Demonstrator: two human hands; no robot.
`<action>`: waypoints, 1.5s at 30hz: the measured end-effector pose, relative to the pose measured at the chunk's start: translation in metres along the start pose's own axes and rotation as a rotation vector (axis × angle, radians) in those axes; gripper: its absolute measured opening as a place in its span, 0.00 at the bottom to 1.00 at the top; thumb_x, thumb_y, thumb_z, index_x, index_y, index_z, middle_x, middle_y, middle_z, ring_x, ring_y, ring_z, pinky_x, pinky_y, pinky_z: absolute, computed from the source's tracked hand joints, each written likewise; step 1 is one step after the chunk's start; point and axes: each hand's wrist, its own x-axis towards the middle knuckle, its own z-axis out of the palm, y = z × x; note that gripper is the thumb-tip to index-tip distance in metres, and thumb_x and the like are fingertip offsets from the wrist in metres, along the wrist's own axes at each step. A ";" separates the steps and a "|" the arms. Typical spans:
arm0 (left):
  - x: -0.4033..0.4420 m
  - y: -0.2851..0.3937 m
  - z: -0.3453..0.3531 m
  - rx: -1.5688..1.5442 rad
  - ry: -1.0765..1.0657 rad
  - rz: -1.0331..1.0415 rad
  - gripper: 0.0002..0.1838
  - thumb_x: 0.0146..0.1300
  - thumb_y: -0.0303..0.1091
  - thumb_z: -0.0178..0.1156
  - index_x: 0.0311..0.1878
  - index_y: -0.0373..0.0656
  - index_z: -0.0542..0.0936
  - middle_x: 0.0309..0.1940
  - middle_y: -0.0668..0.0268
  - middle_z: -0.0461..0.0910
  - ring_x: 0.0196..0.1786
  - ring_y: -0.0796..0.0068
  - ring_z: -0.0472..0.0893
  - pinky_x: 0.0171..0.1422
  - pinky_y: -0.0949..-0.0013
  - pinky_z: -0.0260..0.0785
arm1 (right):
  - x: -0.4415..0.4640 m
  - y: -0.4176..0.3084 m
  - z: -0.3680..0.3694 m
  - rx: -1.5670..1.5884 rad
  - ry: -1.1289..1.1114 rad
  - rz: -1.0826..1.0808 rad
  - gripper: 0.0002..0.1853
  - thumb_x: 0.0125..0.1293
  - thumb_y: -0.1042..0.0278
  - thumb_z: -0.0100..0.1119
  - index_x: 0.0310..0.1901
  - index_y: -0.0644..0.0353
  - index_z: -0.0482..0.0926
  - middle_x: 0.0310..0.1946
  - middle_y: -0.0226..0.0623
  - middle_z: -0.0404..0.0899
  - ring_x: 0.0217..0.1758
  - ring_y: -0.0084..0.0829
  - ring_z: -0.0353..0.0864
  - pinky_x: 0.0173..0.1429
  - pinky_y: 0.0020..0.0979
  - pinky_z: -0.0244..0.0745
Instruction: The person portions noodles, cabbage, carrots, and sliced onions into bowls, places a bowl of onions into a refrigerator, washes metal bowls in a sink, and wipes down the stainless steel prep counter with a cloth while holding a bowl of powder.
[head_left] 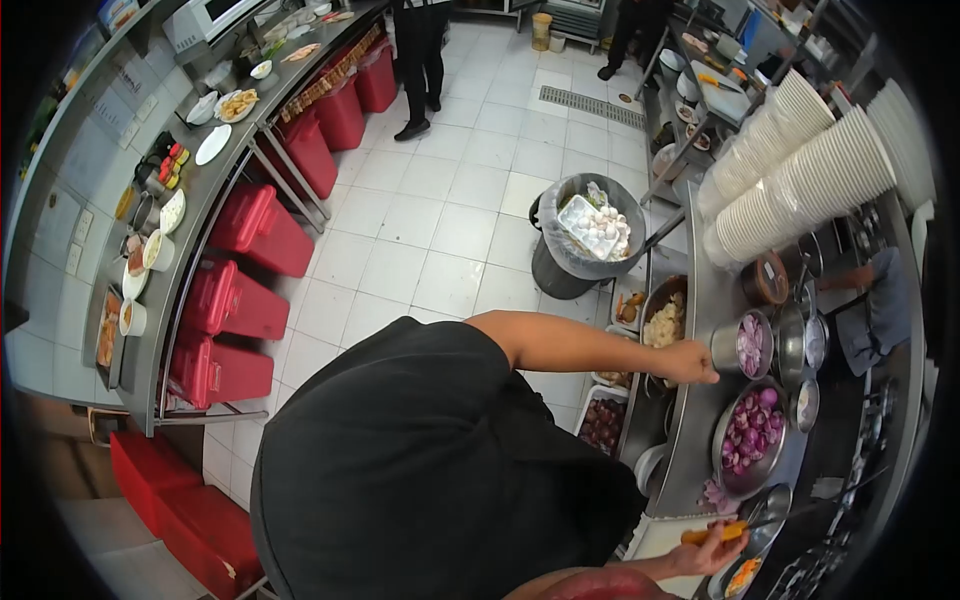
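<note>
My left hand [688,363] is a closed fist at the end of my outstretched arm, beside a metal pot of chopped purple onion [751,345]. Whatever the fist may hold is hidden. In my right hand [722,552] is a knife [715,534] with a yellow-orange handle, its dark blade pointing away over the counter. Between the hands sits a wide metal bowl of peeled red onions [750,430]. Onion pieces [717,497] lie near the knife. Below my right hand is a white board [668,538], partly hidden by my body. Chopped orange food [743,576] is close by.
A lined trash bin [568,272] with eggshells stands beside the counter. Stacked white bowls [805,180] rise at the upper right. Under the counter is a crate of dark red onions [603,425]. Red bins [235,300] line the left counter. Two people stand farther back.
</note>
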 end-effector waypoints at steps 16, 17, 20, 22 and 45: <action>0.045 0.024 0.106 -0.432 -0.021 -0.405 0.25 0.65 0.46 0.63 0.54 0.33 0.72 0.50 0.59 0.73 0.46 0.62 0.79 0.50 0.66 0.77 | -0.154 -0.059 -0.273 -0.714 0.344 0.571 0.25 0.53 0.90 0.51 0.55 0.70 0.77 0.50 0.39 0.81 0.53 0.26 0.79 0.58 0.26 0.71; 0.043 0.023 0.113 -0.438 -0.054 -0.419 0.25 0.65 0.46 0.63 0.53 0.34 0.72 0.50 0.59 0.72 0.46 0.61 0.79 0.51 0.65 0.77 | -0.158 -0.058 -0.275 -0.709 0.358 0.590 0.24 0.53 0.90 0.52 0.54 0.70 0.78 0.48 0.38 0.82 0.51 0.25 0.80 0.57 0.25 0.71; 0.033 0.012 0.150 -0.430 -0.095 -0.451 0.26 0.65 0.46 0.64 0.54 0.34 0.70 0.51 0.57 0.69 0.48 0.58 0.78 0.53 0.62 0.78 | -0.181 -0.019 -0.299 -0.724 0.414 0.531 0.23 0.52 0.89 0.54 0.52 0.68 0.80 0.45 0.37 0.83 0.45 0.24 0.80 0.52 0.24 0.74; 0.038 0.005 0.166 -0.427 -0.077 -0.457 0.28 0.64 0.46 0.65 0.57 0.33 0.69 0.55 0.54 0.67 0.50 0.56 0.78 0.54 0.60 0.78 | -0.180 -0.007 -0.304 -0.807 0.410 0.518 0.21 0.52 0.87 0.56 0.50 0.66 0.81 0.43 0.39 0.84 0.44 0.26 0.82 0.51 0.26 0.75; 0.025 -0.008 0.196 -0.667 0.042 -0.569 0.13 0.51 0.15 0.50 0.42 0.25 0.71 0.42 0.50 0.73 0.38 0.49 0.81 0.38 0.47 0.84 | -0.102 0.022 -0.262 -1.382 0.304 0.499 0.16 0.59 0.70 0.68 0.48 0.64 0.83 0.41 0.44 0.85 0.41 0.30 0.84 0.47 0.29 0.77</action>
